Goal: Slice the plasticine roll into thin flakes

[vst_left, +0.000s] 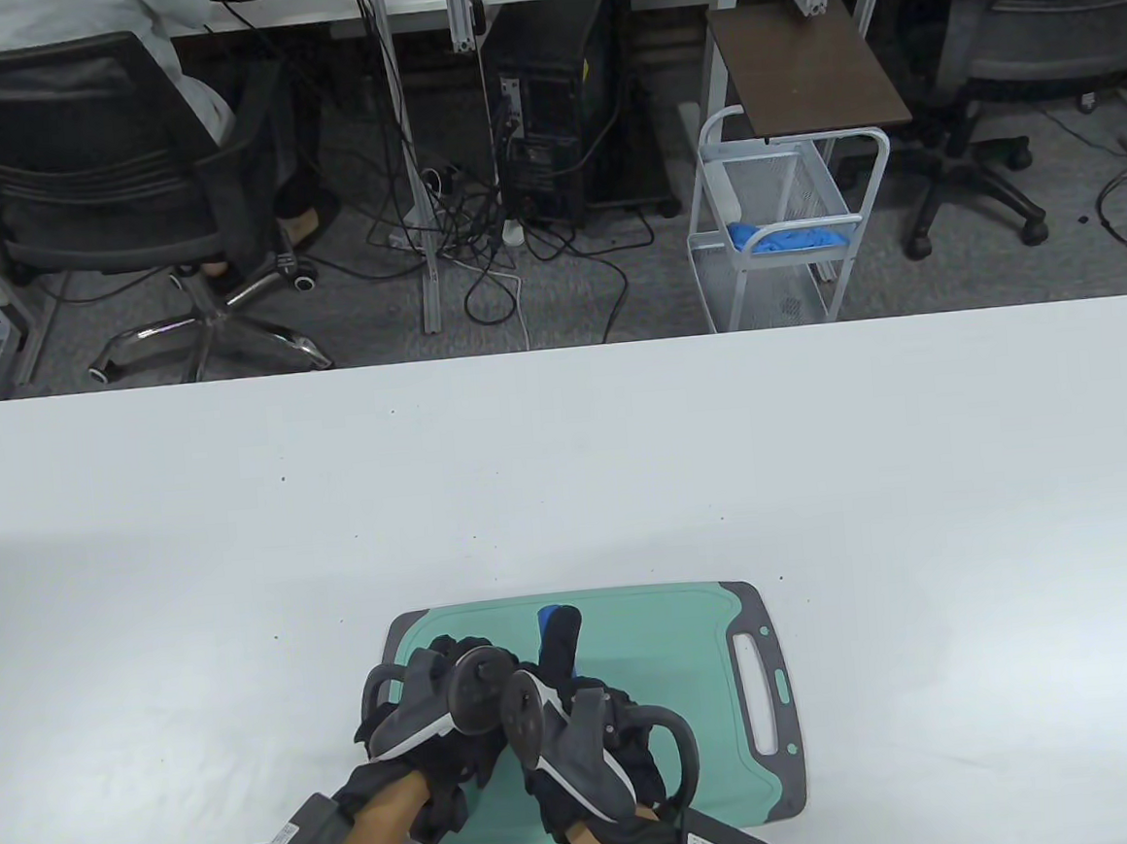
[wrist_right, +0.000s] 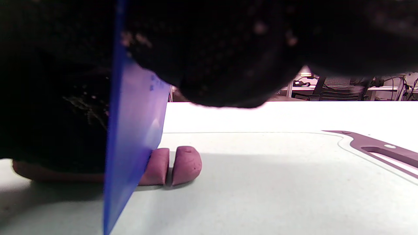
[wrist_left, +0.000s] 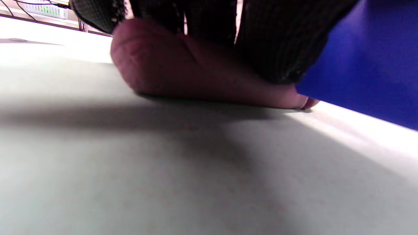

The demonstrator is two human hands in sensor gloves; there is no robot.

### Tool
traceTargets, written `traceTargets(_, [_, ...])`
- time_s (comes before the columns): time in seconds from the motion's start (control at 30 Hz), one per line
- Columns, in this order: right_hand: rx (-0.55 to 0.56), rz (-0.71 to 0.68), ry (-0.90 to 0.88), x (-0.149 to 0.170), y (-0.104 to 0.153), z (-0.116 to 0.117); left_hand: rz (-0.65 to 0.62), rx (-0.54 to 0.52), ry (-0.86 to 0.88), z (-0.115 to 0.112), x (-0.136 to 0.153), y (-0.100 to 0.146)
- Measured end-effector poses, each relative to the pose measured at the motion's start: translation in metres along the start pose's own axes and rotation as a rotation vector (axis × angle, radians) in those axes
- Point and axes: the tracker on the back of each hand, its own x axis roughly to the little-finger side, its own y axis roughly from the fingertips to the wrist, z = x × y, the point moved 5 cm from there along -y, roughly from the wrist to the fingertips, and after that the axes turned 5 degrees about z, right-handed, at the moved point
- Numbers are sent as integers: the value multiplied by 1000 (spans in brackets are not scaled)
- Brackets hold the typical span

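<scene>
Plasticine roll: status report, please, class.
Left hand presses roll. Right hand holds blue blade on roll. Two pieces cut. Nothing in the way.

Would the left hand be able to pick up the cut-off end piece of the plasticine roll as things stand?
Probably not directly: the left hand rests on the plasticine roll, and the blue blade in the right hand stands between it and the end piece.

White table (vst_left: 240, 525), office chairs (vst_left: 97, 186), wire cart (vst_left: 782, 229)
</scene>
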Motion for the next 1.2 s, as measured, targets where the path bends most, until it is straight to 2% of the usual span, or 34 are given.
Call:
traceTargets(1.07, [45, -31, 43, -9, -2, 9, 1, 1, 2, 0, 0, 0])
traceTargets(1.2, [48, -29, 37, -9, -9, 9, 1, 1, 4, 0, 0, 0])
